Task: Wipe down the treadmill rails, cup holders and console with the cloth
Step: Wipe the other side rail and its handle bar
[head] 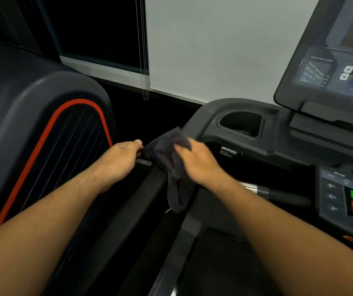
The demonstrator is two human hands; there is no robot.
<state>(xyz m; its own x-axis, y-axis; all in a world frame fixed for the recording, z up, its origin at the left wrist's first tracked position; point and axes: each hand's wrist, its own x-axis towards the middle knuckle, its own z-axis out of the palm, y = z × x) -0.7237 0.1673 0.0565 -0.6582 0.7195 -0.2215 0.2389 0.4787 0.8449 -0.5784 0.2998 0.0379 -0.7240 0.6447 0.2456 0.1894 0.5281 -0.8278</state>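
Observation:
A dark grey cloth (171, 165) lies draped over the top of the treadmill's left rail (128, 210), its lower end hanging down the inner side. My right hand (199, 163) grips the cloth from the right, fingers closed into the fabric. My left hand (118, 159) reaches in from the left and pinches the cloth's left edge with its fingertips. Just beyond the cloth is the left cup holder (241, 122), a dark open recess. The console screen (331, 67) rises at the upper right. A button panel (346, 197) with green and red keys is at the right edge.
A neighbouring machine's dark housing with a red outline (43, 146) stands close on the left. A short handlebar grip with a chrome collar (273, 193) juts out under my right wrist. A pale wall and dark window with blind cords (143, 60) lie behind.

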